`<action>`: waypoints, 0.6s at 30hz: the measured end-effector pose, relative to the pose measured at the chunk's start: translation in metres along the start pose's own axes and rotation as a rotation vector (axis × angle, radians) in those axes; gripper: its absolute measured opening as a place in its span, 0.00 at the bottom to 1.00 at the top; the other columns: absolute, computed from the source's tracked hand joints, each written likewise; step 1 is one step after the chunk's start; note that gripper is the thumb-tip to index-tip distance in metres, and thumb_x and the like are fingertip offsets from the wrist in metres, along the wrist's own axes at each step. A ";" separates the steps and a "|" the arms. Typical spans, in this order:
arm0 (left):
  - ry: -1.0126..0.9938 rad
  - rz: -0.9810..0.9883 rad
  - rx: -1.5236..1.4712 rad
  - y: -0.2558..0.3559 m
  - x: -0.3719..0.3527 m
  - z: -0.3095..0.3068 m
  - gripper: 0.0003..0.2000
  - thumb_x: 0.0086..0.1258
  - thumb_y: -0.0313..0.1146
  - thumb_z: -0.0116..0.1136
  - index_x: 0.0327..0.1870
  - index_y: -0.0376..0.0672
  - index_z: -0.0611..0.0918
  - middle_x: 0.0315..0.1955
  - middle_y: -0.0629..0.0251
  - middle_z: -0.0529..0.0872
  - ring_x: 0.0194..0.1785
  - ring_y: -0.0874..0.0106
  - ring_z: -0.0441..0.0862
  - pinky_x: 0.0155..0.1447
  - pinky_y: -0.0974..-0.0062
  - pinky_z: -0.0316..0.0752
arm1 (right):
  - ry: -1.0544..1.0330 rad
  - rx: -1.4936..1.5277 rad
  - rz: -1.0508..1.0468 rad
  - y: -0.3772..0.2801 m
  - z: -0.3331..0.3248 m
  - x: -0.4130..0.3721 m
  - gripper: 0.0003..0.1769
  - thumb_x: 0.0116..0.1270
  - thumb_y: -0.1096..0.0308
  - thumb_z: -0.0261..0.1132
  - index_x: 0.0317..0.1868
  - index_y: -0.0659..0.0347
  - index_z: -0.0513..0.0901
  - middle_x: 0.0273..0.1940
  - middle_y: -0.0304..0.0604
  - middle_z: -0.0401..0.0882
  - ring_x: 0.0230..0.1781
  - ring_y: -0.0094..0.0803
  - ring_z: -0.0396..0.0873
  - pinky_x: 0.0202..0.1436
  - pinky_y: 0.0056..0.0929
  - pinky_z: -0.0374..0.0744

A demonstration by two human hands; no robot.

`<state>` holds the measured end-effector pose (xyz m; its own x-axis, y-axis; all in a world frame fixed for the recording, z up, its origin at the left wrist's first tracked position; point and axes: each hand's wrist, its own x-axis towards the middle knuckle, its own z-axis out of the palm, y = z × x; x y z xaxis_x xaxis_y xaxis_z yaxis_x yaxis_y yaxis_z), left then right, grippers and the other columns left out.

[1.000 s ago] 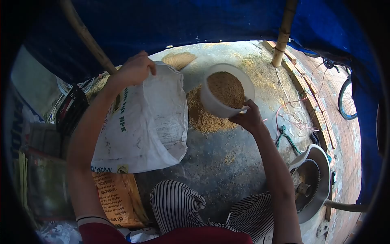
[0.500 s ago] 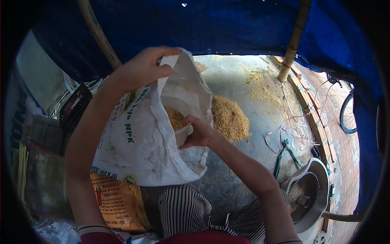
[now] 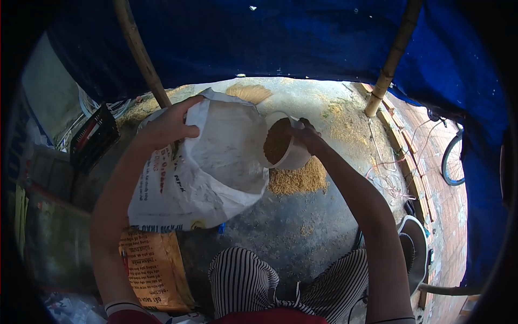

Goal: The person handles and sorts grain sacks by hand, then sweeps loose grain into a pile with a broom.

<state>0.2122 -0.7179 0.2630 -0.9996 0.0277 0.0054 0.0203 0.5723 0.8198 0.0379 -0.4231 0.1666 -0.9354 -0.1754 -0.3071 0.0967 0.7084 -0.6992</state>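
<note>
My left hand grips the upper rim of a white woven sack with printed lettering, and the sack's wide mouth faces right. In my right hand is a white plastic tub, held by its rim. Brown, grainy material fills much of the tub, which is tilted with its opening toward the sack. The tub is just right of the sack's mouth and in front of a heap of loose tan material on the floor. What lies deep in the sack is hidden.
An orange printed bag lies at lower left, and a black crate stands at left. A large grey basin is at lower right, partly behind my arm. Bamboo poles stand before a blue tarp. Cords lie at right.
My right hand has drawn the tub out of the sack's mouth, up and to the right. The sack, still held by my left hand, sits a little farther left with its mouth more visible.
</note>
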 end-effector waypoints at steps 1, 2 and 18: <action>0.041 0.023 -0.111 -0.002 0.002 0.002 0.36 0.46 0.27 0.55 0.63 0.35 0.60 0.36 0.61 0.77 0.35 0.75 0.74 0.39 0.81 0.69 | -0.089 0.203 -0.005 -0.004 0.001 -0.004 0.48 0.46 0.45 0.67 0.65 0.47 0.52 0.61 0.59 0.55 0.62 0.54 0.54 0.56 0.47 0.68; 0.052 -0.037 -0.079 -0.002 0.003 0.002 0.37 0.47 0.27 0.56 0.63 0.34 0.59 0.37 0.60 0.77 0.36 0.76 0.75 0.39 0.81 0.70 | -0.184 0.406 -0.008 -0.008 0.006 -0.006 0.47 0.47 0.44 0.65 0.65 0.45 0.52 0.62 0.58 0.53 0.63 0.55 0.51 0.57 0.50 0.67; 0.346 -0.047 -0.414 -0.046 -0.083 -0.080 0.37 0.44 0.26 0.54 0.63 0.33 0.59 0.52 0.61 0.70 0.52 0.73 0.69 0.56 0.79 0.63 | -0.019 -0.308 -0.788 -0.183 0.217 -0.110 0.41 0.41 0.52 0.67 0.57 0.52 0.63 0.51 0.63 0.57 0.54 0.57 0.59 0.56 0.51 0.61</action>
<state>0.2931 -0.8122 0.2713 -0.9488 -0.3015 0.0946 0.0363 0.1935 0.9804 0.1973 -0.6812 0.1883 -0.6843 -0.7057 0.1838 -0.6810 0.5283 -0.5070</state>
